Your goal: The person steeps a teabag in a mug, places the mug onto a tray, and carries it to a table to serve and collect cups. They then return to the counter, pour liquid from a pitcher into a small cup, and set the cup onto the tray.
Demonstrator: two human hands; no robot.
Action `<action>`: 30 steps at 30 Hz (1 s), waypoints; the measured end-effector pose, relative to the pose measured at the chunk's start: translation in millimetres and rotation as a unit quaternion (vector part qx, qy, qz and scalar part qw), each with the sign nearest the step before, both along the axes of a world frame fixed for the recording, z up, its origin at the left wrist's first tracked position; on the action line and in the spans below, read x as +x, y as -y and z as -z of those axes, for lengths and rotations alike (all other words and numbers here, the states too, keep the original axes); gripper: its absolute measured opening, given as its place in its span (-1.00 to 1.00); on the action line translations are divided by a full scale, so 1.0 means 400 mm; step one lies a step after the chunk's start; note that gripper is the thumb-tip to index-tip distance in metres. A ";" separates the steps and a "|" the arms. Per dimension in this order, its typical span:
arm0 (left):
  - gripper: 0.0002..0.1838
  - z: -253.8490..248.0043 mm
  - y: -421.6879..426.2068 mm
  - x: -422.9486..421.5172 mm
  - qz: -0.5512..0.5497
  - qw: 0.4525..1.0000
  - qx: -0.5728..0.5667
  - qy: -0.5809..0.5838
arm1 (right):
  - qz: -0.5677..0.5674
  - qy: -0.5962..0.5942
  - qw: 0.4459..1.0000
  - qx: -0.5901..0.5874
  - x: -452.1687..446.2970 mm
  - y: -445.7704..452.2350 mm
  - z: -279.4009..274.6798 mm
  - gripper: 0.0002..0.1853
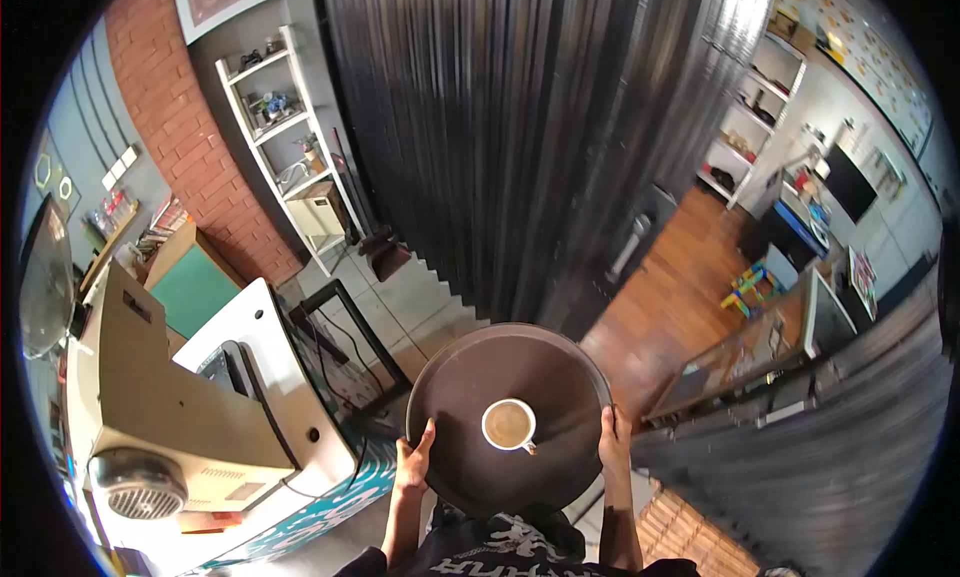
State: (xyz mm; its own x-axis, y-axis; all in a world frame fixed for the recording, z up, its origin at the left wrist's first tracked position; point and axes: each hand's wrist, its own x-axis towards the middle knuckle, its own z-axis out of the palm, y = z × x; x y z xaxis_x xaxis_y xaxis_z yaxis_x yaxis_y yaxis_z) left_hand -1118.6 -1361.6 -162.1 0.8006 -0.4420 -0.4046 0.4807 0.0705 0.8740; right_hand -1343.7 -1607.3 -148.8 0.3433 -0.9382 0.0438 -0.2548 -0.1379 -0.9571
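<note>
A round dark brown tray (pixel 465 377) is held level in front of my body. Near its middle stands a white cup (pixel 509 424) filled with a light brown drink, its handle toward the lower right. My left hand (pixel 414 459) grips the tray's left rim, thumb on top. On the opposite rim, my right hand (pixel 615 441) holds on in the same way. The fingers under the tray are hidden.
A dark pleated curtain (pixel 480 147) hangs ahead. Left are a white table (pixel 265 327) with a beige machine (pixel 170 407), and a white ladder shelf (pixel 275 127). To the right, a wooden floor (pixel 690 267) leads past a small colourful stool (pixel 752 289) and white shelves (pixel 755 117).
</note>
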 end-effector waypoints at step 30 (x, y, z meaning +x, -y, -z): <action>-0.76 -0.046 0.439 0.863 -0.323 0.940 0.101 0.046 | -0.319 -0.104 0.922 0.193 1.362 0.625 -0.059 -0.29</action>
State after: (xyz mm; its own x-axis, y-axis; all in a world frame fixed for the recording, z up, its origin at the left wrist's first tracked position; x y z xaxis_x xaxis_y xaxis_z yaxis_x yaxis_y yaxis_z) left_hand -773.5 -1537.1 -143.6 0.9111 0.2271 -0.3441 0.3163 0.1501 0.9367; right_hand -798.9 -1857.1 -125.1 0.7934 -0.4751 -0.3806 -0.4239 0.0176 -0.9055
